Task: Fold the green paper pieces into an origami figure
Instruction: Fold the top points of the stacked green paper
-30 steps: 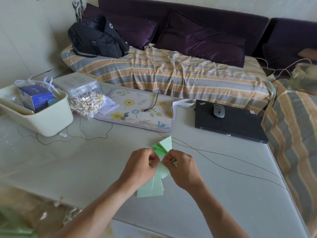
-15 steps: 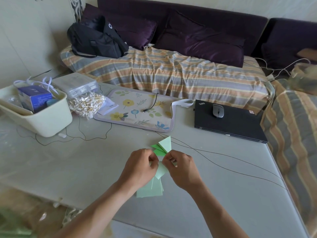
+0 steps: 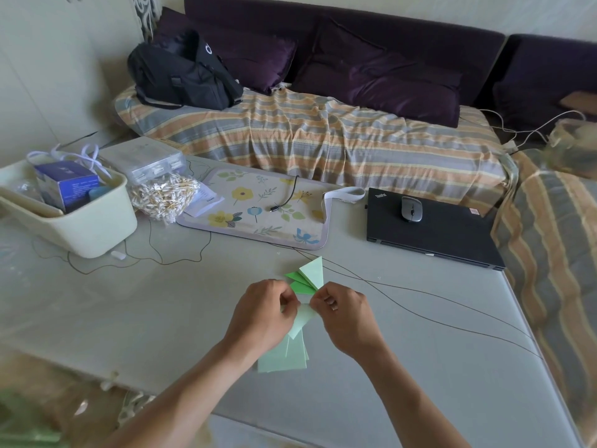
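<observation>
Both my hands meet over the grey table (image 3: 161, 318) and pinch one pale green paper piece (image 3: 302, 320) between them, its point hanging down. My left hand (image 3: 265, 315) pinches its left side with curled fingers; my right hand (image 3: 345, 313) pinches its right side. Just beyond my fingers lie folded green triangles (image 3: 308, 276), bright and pale, on the table. A small stack of pale green paper sheets (image 3: 284, 357) lies flat under my left wrist, partly hidden by it.
A cream bin (image 3: 80, 221) with a blue box stands at the far left, beside a bag of cotton swabs (image 3: 164, 197). A floral mat (image 3: 258, 205), a shut black laptop (image 3: 433, 227) with a mouse (image 3: 411, 209), and thin cables (image 3: 420, 302) lie behind and right. A striped sofa borders the table.
The held pale piece has been drawn in between my fingers and shows as a smaller triangle. My hands stay in nearly the same place.
</observation>
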`<state>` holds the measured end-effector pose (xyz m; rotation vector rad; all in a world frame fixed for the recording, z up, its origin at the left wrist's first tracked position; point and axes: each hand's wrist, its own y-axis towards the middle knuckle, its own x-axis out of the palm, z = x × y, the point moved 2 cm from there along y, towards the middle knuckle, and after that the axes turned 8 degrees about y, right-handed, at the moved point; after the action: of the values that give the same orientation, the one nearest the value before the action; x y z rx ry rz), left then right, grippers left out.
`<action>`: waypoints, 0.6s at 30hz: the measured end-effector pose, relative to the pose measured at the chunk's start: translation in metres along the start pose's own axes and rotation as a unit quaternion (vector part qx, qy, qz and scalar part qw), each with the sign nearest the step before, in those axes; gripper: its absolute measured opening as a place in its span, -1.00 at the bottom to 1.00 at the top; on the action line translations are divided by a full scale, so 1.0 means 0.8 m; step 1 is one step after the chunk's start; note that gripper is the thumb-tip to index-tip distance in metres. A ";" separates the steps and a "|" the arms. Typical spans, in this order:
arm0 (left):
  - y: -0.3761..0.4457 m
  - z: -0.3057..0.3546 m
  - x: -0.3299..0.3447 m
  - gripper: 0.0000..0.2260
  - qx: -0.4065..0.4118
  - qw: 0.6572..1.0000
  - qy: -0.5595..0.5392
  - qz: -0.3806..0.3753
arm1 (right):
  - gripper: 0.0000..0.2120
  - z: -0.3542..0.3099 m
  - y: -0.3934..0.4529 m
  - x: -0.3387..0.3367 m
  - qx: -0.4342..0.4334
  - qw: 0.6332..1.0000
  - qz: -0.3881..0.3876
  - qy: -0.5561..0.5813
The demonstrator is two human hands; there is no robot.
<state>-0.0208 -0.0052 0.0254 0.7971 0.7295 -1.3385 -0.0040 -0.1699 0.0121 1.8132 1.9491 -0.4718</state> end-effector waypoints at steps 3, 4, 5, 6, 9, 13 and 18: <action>0.000 -0.001 0.002 -0.89 0.000 1.000 0.000 -0.018 | -0.88 0.000 -0.002 0.004 -0.013 1.000 -0.016 0.007; 0.000 -0.002 0.002 -0.89 0.000 1.000 -0.006 -0.023 | -0.87 -0.001 -0.002 0.005 -0.016 1.000 -0.025 0.010; 0.000 -0.001 0.002 -0.89 0.000 1.000 -0.009 -0.028 | -0.87 -0.003 -0.003 0.006 -0.019 0.999 -0.032 0.012; -0.001 -0.001 0.001 -0.89 0.001 1.000 -0.007 -0.029 | -0.87 -0.004 -0.004 0.007 -0.020 0.999 -0.036 0.012; -0.002 0.000 -0.001 -0.90 0.006 1.000 0.004 -0.017 | -0.88 -0.004 -0.003 0.006 -0.004 0.999 -0.034 0.017; -0.001 -0.001 -0.002 -0.88 0.002 1.000 0.007 -0.002 | -0.88 -0.002 0.001 -0.004 0.019 1.000 -0.014 0.016; 0.000 -0.002 -0.002 -0.87 0.004 1.000 0.010 -0.002 | -0.84 0.001 -0.001 0.002 0.004 1.000 -0.023 -0.012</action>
<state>-0.0209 -0.0035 0.0257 0.8181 0.7423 -1.3393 -0.0047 -0.1694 0.0105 1.7622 1.9788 -0.5154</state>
